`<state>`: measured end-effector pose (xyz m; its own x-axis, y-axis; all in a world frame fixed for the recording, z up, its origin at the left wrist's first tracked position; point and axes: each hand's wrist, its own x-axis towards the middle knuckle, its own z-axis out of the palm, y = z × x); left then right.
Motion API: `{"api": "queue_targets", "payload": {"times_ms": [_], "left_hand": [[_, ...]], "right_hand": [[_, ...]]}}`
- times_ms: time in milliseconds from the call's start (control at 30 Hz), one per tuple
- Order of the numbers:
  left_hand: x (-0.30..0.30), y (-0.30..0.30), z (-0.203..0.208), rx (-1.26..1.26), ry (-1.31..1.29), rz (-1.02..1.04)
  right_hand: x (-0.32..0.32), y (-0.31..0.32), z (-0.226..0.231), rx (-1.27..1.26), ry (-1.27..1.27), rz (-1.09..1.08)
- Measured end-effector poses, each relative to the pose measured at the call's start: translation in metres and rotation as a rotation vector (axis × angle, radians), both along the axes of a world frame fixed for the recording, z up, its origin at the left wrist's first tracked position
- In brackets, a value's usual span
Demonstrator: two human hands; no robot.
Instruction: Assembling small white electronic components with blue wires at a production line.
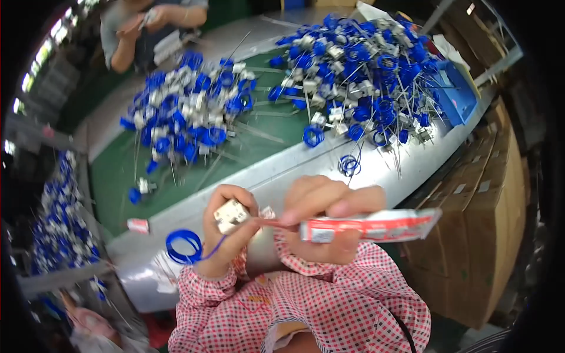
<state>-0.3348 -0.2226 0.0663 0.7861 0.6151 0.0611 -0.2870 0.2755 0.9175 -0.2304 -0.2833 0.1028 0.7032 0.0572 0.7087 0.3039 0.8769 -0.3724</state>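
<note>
My left hand [226,232] is closed around a small white block-shaped component [232,215], which has a coil of thin blue wire [183,246] hanging off to its left. In my right hand [329,215] I grip a long red-and-white printed strip [376,227], its far end sticking out to the right. A thin reddish end of the strip spans the short gap between my two hands, close to the left fingertips. Whether it touches the component is hidden by my fingers. Both hands are held above the near edge of the metal table [276,182].
Two heaps of blue-coiled white components, one left [188,112] and one right [365,70], lie on the table. A blue tray [462,97] and cardboard boxes [459,229] are at the right. Another person's hands [154,19] work across the table. A small red-and-white piece [138,225] lies near left.
</note>
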Motion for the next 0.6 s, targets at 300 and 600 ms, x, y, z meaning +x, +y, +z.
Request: {"api": "queue_targets", "payload": {"times_ms": [300, 600], "left_hand": [[0.199, 0.11, 0.18, 0.692, -0.549, 0.497], [0.341, 0.228, 0.201, 1.216, -0.695, 0.559]], "right_hand": [[0.124, -0.104, 0.003, 0.298, 0.098, -0.568], [0.154, -0.115, 0.003, 0.406, 0.293, -0.675]]}}
